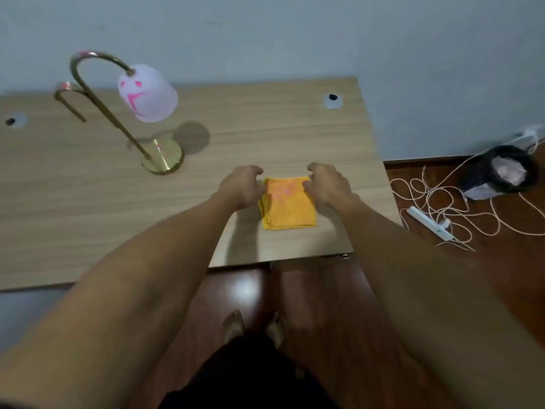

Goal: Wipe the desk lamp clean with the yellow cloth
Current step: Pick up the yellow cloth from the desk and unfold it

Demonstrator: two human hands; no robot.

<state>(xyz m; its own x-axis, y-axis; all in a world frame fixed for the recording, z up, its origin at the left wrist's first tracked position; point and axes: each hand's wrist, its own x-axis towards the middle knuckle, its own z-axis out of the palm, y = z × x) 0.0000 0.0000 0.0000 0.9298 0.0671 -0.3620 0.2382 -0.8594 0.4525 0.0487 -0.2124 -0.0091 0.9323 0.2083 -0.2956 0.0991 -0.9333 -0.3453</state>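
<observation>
My left hand (240,184) and right hand (327,184) pinched the folded yellow cloth's (290,206) far corners. The lamp (141,107) stood well left on the desk (280,137).

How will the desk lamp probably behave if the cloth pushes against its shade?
The desk lamp may tip: its tall curved stem carries the shade out to one side of the small round base. The shade hangs from the stem's end, so it may swing. The base looks like metal, perhaps heavy enough to resist gentle wiping.
</observation>
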